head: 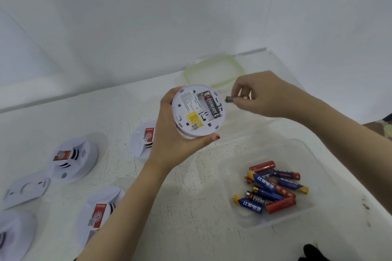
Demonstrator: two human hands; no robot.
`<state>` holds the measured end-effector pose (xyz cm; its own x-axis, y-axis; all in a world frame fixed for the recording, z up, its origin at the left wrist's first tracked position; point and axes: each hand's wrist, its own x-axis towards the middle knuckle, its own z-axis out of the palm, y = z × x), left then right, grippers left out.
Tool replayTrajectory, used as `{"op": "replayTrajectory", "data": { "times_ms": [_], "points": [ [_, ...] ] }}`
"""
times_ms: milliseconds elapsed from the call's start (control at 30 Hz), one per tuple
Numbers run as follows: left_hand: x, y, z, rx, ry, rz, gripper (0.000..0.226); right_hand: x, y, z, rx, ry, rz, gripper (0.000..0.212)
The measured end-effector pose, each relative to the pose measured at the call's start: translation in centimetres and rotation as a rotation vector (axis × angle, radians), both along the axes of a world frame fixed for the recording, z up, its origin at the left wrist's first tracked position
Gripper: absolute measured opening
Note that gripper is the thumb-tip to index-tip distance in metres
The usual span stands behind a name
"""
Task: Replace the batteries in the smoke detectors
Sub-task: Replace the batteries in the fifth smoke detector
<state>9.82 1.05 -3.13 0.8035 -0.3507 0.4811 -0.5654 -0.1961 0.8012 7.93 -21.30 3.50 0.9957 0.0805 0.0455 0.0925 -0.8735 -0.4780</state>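
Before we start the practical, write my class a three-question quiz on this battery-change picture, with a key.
1. True or false: both battery slots of the smoke detector in the left hand are filled.
2. The right hand pinches: A) a battery B) a screwdriver C) a lid.
3. Fill in: the loose batteries lie in a clear ____.
Key: 1 false; 2 A; 3 container.
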Motion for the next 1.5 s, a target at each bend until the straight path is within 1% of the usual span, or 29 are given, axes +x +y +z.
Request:
{"op": "replayTrajectory", "data": {
  "times_ms": [67, 100, 167, 300, 367, 433, 533, 633, 700, 767, 800, 867, 900, 933, 1000, 1033, 1133, 1267, 1400, 1500],
  "points": [
    [0.0, 0.0, 0.0, 0.006, -0.004, 0.003, 0.094, -1.0, 0.9, 0.8, 0.14, -0.225, -0.019, 0.011],
    [0.0, 0.0, 0.1, 0.009, -0.007, 0.004, 0.094, -1.6, 1.5, 1.2, 0.198, -0.306, -0.009, 0.01],
    [-0.2, 0.0, 0.3, 0.006, -0.002, 0.004, 0.094, -2.5, 2.7, 1.5, 0.23, -0.397, 0.055, 0.01],
    [-0.7, -0.1, 0.7, -0.014, 0.013, -0.007, 0.095, -3.5, 4.2, 0.5, 0.028, -0.502, 0.22, 0.011],
    [-0.9, 0.0, 0.8, -0.029, 0.012, -0.02, 0.094, -3.7, 4.5, -0.2, -0.014, -0.553, 0.253, 0.012],
    [-1.1, 0.3, 0.9, -0.053, 0.018, -0.035, 0.093, -4.0, 4.6, -0.7, -0.012, -0.568, 0.27, 0.016],
    [-1.6, 0.5, 1.1, -0.084, 0.026, -0.037, 0.092, -4.4, 4.4, -1.0, 0.03, -0.559, 0.298, 0.028],
    [-2.1, 0.8, 1.2, -0.109, 0.034, -0.043, 0.092, -4.9, 4.3, -1.4, 0.086, -0.558, 0.314, 0.03],
    [-2.5, 1.2, 1.3, -0.12, 0.021, -0.042, 0.093, -5.2, 4.4, -1.6, 0.167, -0.532, 0.265, 0.03],
    [-2.9, 1.6, 1.4, -0.117, 0.002, -0.045, 0.095, -5.4, 4.8, -1.5, 0.306, -0.422, 0.209, 0.039],
    [-3.2, 1.7, 1.6, -0.114, -0.011, -0.045, 0.096, -5.6, 5.2, -1.3, 0.425, -0.309, 0.214, 0.048],
    [-3.7, 2.0, 2.2, -0.119, -0.033, -0.043, 0.099, -5.9, 6.0, -0.8, 0.761, -0.04, 0.261, 0.065],
    [-3.9, 2.2, 2.5, -0.134, -0.032, -0.054, 0.098, -6.0, 6.4, -0.6, 0.886, 0.042, 0.264, 0.069],
    [-4.1, 2.4, 2.8, -0.148, -0.028, -0.063, 0.094, -6.1, 6.8, -0.3, 0.949, 0.074, 0.263, 0.067],
    [-4.4, 3.2, 3.0, -0.168, -0.022, -0.069, 0.09, -6.2, 7.8, 0.3, 0.98, 0.061, 0.278, 0.057],
    [-4.6, 3.7, 3.1, -0.176, -0.021, -0.066, 0.091, -6.2, 8.4, 0.5, 0.988, 0.054, 0.281, 0.056],
    [-5.0, 5.6, 3.3, -0.149, -0.05, -0.033, 0.096, -6.1, 10.2, 0.5, 1.026, 0.057, 0.255, 0.062],
    [-5.9, 8.7, 3.6, -0.088, -0.086, 0.038, 0.106, -6.0, 13.4, 0.4, 1.042, 0.059, 0.286, 0.062],
    [-6.9, 12.4, 4.2, -0.015, -0.12, 0.155, 0.1, -6.0, 17.0, 0.7, 1.087, 0.088, 0.295, 0.06],
    [-7.7, 15.1, 4.6, -0.006, -0.092, 0.226, 0.097, -5.9, 19.9, 0.9, 1.076, 0.102, 0.303, 0.059]
  ]
}}
